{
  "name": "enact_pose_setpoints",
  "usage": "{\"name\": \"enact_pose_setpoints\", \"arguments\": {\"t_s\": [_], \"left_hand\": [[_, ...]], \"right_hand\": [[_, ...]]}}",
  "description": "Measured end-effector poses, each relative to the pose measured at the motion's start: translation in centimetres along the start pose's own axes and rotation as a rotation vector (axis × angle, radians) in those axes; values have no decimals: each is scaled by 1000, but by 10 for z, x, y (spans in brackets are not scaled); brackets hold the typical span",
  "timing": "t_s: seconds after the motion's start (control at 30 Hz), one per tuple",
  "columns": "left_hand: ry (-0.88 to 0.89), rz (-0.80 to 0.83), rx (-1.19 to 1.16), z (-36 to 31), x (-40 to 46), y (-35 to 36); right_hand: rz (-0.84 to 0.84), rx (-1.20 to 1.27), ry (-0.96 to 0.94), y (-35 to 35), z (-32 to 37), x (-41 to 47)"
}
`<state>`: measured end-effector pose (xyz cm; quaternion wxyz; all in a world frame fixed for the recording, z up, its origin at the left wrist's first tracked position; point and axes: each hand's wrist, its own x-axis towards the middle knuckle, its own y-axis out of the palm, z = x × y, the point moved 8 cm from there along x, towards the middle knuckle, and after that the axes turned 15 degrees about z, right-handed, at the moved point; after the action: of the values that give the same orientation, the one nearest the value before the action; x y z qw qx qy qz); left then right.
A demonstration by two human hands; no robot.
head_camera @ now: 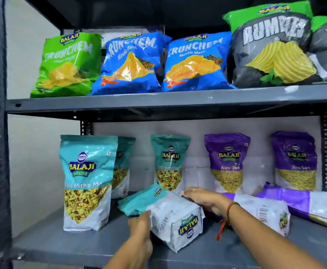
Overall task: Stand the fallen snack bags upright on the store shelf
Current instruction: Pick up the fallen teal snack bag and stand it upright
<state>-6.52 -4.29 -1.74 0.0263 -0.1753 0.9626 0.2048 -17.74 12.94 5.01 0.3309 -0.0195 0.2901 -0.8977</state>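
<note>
Fallen teal-and-white foil snack pouch (170, 216) on the lower grey metal shelf (61, 247), lying between my left grip (140, 225) and right grip (203, 199), both flat-fingered against its sides, long axis back-left to front-right, teal top rearward.

The left hand (139, 224) and right hand (204, 199) reach forward, fingers fairly straight.

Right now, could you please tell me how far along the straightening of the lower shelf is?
Already upright: the front teal bag, the middle teal bag and two standing purple bags at the back. In hand: the left hand and right hand are on the fallen teal bag. Left: two fallen purple bags lying on the lower shelf at the right.
</note>
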Motion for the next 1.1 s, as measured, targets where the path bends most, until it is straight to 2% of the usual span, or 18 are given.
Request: {"name": "enact_pose_setpoints", "arguments": {"t_s": [0.17, 0.3, 0.43, 0.5, 0.67, 0.83, 0.9, 1.1], "left_hand": [[-46, 80, -21, 12, 8, 12], [-89, 95, -16, 10, 13, 10], [-80, 111, -67, 3, 20, 8], [-48, 158, -110, -7, 27, 14], [93, 317, -21, -58, 30, 37], [284, 472, 88, -93, 47, 51], [317, 485, 96, -92, 58, 48], [255, 466, 162, -57, 79, 24]], "right_hand": [[161, 142, 170, 13, -23, 11], [226, 178, 152, 17, -19, 8], [145, 194, 83, 12, -9, 7], [48, 193, 9, 6, -1, 5], [-111, 303, -323, -10, 27, -4], [-335, 252, -591, -11, 44, -22], [-379, 202, -617, -3, 41, -24], [-476, 26, -539, 16, 25, -29]]}}
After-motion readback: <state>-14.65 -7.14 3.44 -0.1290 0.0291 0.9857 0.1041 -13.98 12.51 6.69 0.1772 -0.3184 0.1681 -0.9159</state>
